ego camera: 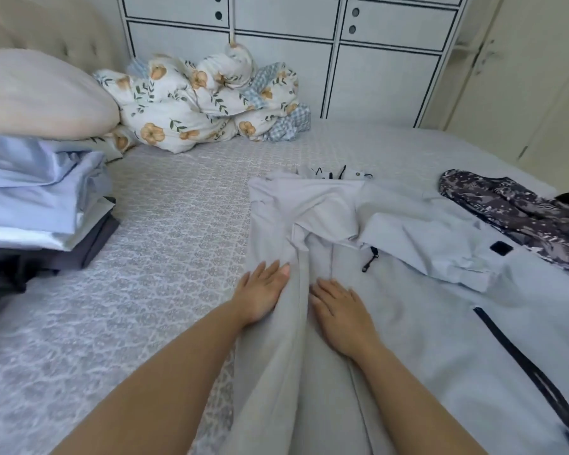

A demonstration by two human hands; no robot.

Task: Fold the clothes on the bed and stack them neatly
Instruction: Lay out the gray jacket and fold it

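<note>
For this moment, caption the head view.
Both hands, left hand and right hand, flatten a pale grey jacket on the bed.

Bed (165,224): broad bare stretch between folded stack (43,198) at left and jacket (424,290) at centre-right. Quilt (204,103) and pillow (37,93) block the far-left corner. Patterned garment (506,205), possibly two items, crowds the right edge.

2 bare forearms are visible. Left hand (264,292) and right hand (340,311): 5 ringless fingers each. Behind the fingers, wrists are uncovered.
</note>
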